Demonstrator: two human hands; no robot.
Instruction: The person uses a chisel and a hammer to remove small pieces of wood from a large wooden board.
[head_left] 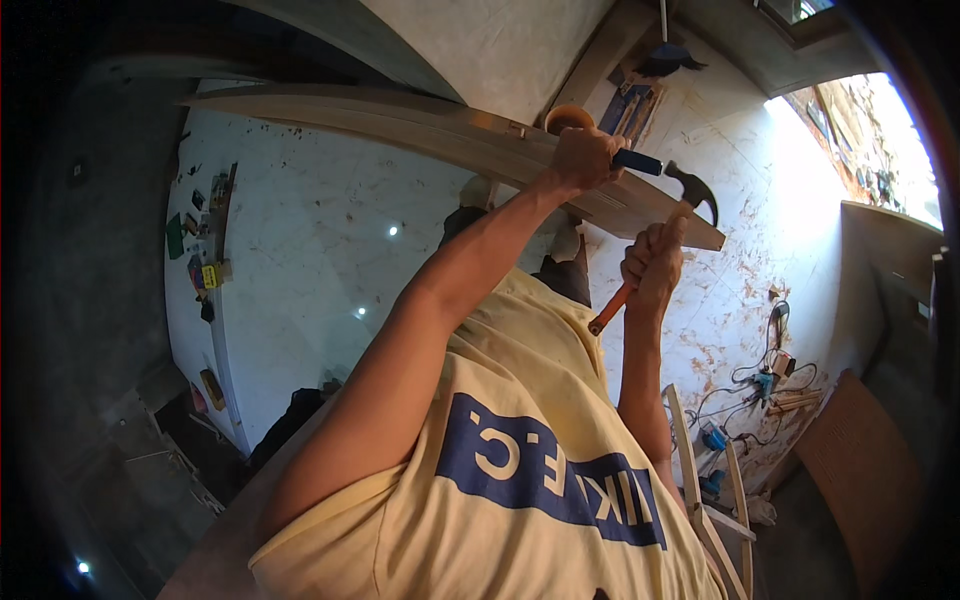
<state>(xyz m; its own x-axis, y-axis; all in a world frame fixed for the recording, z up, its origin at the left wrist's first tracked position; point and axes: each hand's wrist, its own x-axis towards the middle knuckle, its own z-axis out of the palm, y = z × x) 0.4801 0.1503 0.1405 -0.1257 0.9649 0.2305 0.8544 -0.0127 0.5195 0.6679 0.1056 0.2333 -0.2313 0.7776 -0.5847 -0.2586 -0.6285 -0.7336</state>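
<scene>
My left hand is closed around a chisel, its dark blue handle sticking out to the right; the blade is hidden. My right hand grips a claw hammer by its orange handle. The dark hammer head is close to the butt of the chisel handle; I cannot tell whether they touch. Below both hands lies a long wooden plank, running from the far left to the right. A small cut-out shows in it, left of my left hand.
A round orange-brown object is just behind my left hand. Shavings litter the pale floor. At right lie power tools with tangled cords, a wooden frame and a brown panel. Small items line the left side.
</scene>
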